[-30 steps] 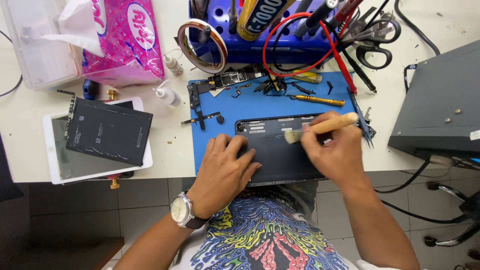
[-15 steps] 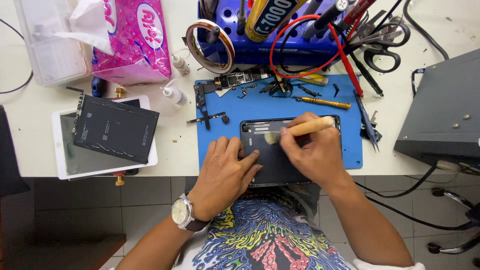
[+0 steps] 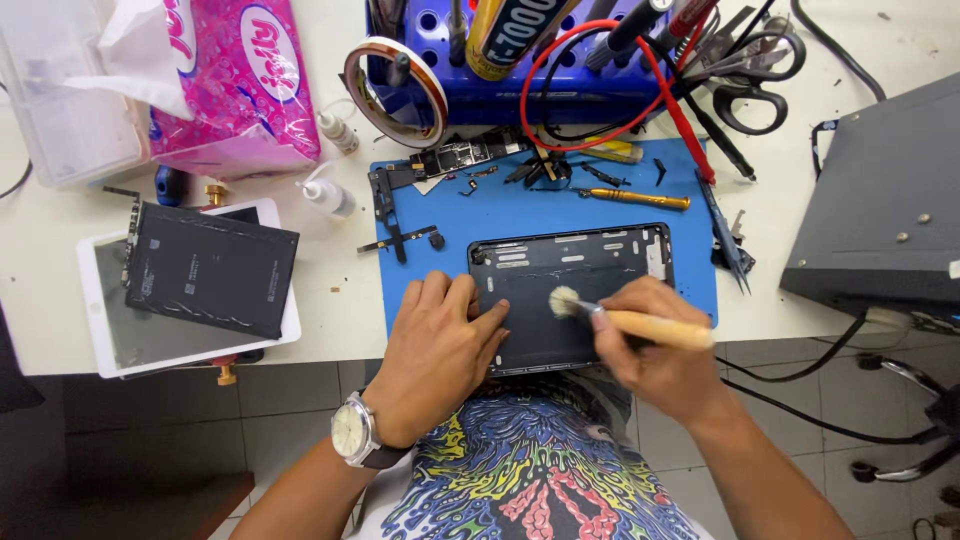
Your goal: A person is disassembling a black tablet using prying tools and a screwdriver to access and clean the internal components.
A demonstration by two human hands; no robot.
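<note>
A dark, emptied tablet back shell (image 3: 575, 268) lies on a blue work mat (image 3: 560, 210) at the table's near edge. My left hand (image 3: 440, 345), with a wristwatch, lies flat on the shell's left end and holds it down. My right hand (image 3: 655, 350) grips a small brush with a pale wooden handle (image 3: 650, 326). Its bristles (image 3: 563, 300) touch the inside of the shell near the middle.
A white tablet screen (image 3: 110, 340) with a black battery pack (image 3: 210, 270) on it lies at the left. Pink tissue pack (image 3: 235, 80), small bottles, a tape roll (image 3: 395, 85), a blue tool rack, scissors (image 3: 745, 85), a circuit board, loose screws and a grey box (image 3: 880, 210) surround the mat.
The brush has swept leftward and down across the shell, from its upper right area to its middle. My left hand stays pressed on the shell's left end.
</note>
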